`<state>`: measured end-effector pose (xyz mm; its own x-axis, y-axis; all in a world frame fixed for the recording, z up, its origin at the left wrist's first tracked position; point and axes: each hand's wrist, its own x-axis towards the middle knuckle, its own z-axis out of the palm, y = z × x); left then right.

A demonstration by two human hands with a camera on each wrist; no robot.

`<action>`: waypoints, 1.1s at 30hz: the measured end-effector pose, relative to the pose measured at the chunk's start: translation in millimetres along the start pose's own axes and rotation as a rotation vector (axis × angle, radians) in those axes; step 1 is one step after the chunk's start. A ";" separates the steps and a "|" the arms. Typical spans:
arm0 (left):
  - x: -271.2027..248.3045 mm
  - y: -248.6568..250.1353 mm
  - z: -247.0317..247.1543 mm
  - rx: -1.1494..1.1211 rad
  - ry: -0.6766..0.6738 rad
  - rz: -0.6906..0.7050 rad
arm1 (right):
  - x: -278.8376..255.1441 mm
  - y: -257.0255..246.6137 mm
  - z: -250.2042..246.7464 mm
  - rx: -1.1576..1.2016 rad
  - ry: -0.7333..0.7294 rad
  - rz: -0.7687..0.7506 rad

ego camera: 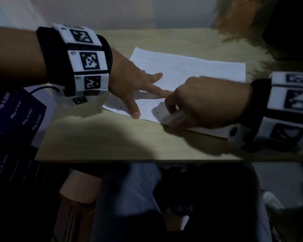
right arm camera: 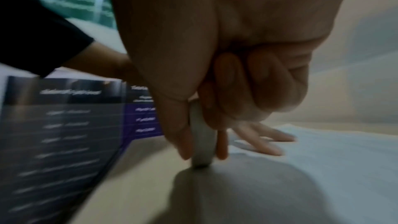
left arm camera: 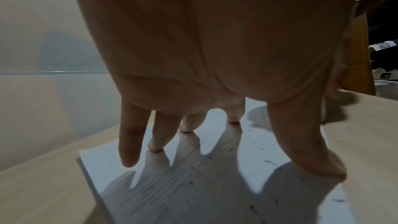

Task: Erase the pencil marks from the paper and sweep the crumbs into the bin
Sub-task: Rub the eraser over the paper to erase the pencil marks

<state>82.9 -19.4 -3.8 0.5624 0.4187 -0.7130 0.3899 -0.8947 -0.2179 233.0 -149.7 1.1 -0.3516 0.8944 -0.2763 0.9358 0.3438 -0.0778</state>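
A white sheet of paper (ego camera: 191, 69) lies on the pale wooden table (ego camera: 129, 140). My left hand (ego camera: 138, 88) is spread flat on its near left part, with straight fingertips (left arm camera: 232, 120) pressing the sheet down. Dark eraser crumbs (left arm camera: 191, 182) are scattered on the paper under and around that hand. My right hand (ego camera: 196, 105) pinches a white eraser (right arm camera: 203, 142) between thumb and fingers, its tip touching the paper's near edge. Faint ruled pencil lines (left arm camera: 150, 176) show on the sheet. No bin is visible.
A dark printed price sheet (ego camera: 10, 123) lies at the table's left edge, also blurred in the right wrist view (right arm camera: 64, 134). The table's near edge (ego camera: 138, 160) runs just above my lap. A wall stands behind the table.
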 end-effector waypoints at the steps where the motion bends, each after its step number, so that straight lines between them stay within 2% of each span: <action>1: 0.4 -0.2 0.1 0.004 0.000 -0.006 | 5.5 7.8 -3.5 0.034 -0.008 0.028; 4: 1.0 -1.4 0.7 0.018 0.010 -0.011 | 13.2 24.1 -8.2 0.008 0.064 0.096; 6: -0.1 -2.4 0.8 0.011 0.008 -0.003 | 7.0 15.8 -0.7 -0.099 0.095 0.072; 9: -1.1 -1.1 0.2 -0.001 -0.001 0.003 | 0.0 2.8 3.7 -0.049 0.027 0.003; 11: -0.1 -0.9 -0.6 0.004 -0.002 -0.009 | 4.9 11.7 -3.5 0.020 -0.015 0.041; 14: -0.1 -1.3 -0.5 0.004 -0.001 -0.019 | 8.8 25.2 -5.6 0.014 0.070 0.092; 17: -1.7 -0.3 -0.5 -0.002 -0.002 -0.014 | -2.3 7.6 5.7 -0.092 0.079 0.019; 19: -1.9 0.9 -1.5 -0.010 -0.004 -0.014 | -2.3 5.4 5.4 -0.021 0.011 -0.046; 21: -1.7 0.4 -2.1 -0.029 -0.004 -0.019 | 6.0 19.0 -1.2 0.042 -0.011 -0.002; 24: -2.3 -0.2 -1.5 -0.044 -0.012 -0.018 | 12.0 33.6 -3.9 0.050 0.033 0.051; 30: 2.7 -5.5 -3.9 -0.075 0.054 0.035 | 8.3 30.5 10.0 0.071 0.149 0.018; 33: 3.6 -5.0 -6.4 -0.073 0.039 0.021 | 6.0 27.4 6.8 0.160 0.042 -0.030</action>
<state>87.7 -12.4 -1.1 0.5980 0.4072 -0.6903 0.4293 -0.8901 -0.1531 256.7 -136.8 -9.3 -0.3768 0.8970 -0.2312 0.9159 0.3236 -0.2374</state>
